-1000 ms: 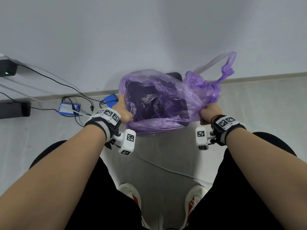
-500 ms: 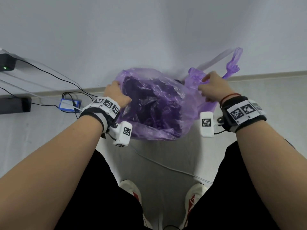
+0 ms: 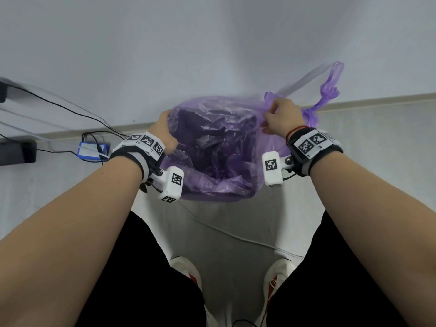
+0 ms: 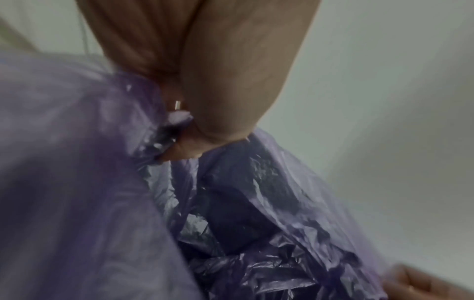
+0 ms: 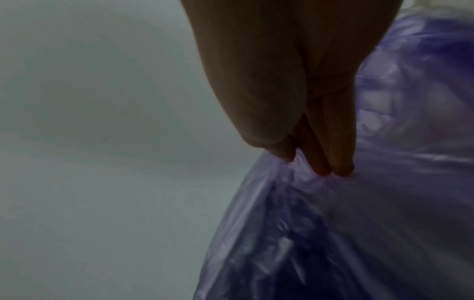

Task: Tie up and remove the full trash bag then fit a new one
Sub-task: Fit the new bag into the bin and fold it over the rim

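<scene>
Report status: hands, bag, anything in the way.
Left hand grips the purple bag rim; right hand pinches the opposite rim. Bag mouth open, untied. Grey cable crosses the floor near the feet.

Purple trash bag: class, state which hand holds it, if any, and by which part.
Both hands. The left hand grips the purple trash bag at its left rim; the right hand pinches the right rim.

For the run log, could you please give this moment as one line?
left hand: grips purple trash bag rim | right hand: pinches opposite rim | bag: open, untied
</scene>
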The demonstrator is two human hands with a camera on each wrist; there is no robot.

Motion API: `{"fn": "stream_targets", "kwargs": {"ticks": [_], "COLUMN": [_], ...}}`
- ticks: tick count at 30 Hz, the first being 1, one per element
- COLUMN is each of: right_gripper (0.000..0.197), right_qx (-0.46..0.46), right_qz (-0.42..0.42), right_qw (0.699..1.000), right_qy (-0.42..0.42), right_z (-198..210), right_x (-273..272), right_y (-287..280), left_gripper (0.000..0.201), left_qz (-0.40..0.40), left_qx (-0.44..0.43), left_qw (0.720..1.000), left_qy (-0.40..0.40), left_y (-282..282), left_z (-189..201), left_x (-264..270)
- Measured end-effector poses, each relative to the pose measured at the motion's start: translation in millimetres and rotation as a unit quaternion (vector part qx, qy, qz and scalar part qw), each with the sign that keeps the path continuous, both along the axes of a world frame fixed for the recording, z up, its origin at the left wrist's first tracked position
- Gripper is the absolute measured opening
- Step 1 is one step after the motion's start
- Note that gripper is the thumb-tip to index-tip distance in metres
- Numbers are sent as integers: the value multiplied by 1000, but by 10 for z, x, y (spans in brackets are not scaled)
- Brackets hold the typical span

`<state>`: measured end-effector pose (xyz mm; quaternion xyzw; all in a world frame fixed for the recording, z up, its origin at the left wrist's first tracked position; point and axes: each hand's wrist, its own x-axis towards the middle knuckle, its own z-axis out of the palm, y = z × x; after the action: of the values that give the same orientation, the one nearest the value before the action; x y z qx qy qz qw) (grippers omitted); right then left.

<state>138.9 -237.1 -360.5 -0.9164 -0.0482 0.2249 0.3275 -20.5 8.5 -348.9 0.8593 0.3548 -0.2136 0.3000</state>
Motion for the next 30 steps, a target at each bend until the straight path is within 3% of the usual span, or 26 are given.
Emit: {"fn": "stream_targets", "kwargs": {"ticks": [5,8,11,14,17,19,22,25,26,29,30], "right_gripper": [6,14,26,21,67,68,41,29,30,32,32], "right_qx": [-135,-142,-17,48,26,-43,-155,-169,-154,-99,-79], "right_qz": [111,154,64,-35,-13,95,199,157,141,106,94], "right_qw": [984,972,973,970,970,959,942,967,974,987,990], "right_qy": [37,104,220,234,243,262,220,111,93,65,68], "right_z": [-368,-498,-542,-390,-89,16,-122,-203,-199,-210,-220], "right_x": [-97,-261,-346,-293,-301,-423,-554,-569,-566,-562,-564], "right_y": [-76,-125,-193,-258,-274,-215,-70,60,88,98,84], "left_gripper": [43,31,30,33,26,21,32,43,58,137,154], "left_qz": [-2,19,24,43,50,64,116,133,134,93,57], "left_qx": [-22,-46,-73,-78,-69,-62,-36,-46,-61,-86,-76], "left_qw": [998,997,995,995,996,996,992,988,986,987,991], "left_qy": [53,61,60,49,34,20,-21,-69,-81,-99,-91], "left_y": [-3,-39,-58,-28,-51,-51,-20,52,79,79,43], "left_z": [-281,-392,-405,-452,-397,-382,-421,-438,-413,-247,-199], "left_x": [-146,-216,-230,-236,-240,-226,-216,-213,-207,-200,-202]}}
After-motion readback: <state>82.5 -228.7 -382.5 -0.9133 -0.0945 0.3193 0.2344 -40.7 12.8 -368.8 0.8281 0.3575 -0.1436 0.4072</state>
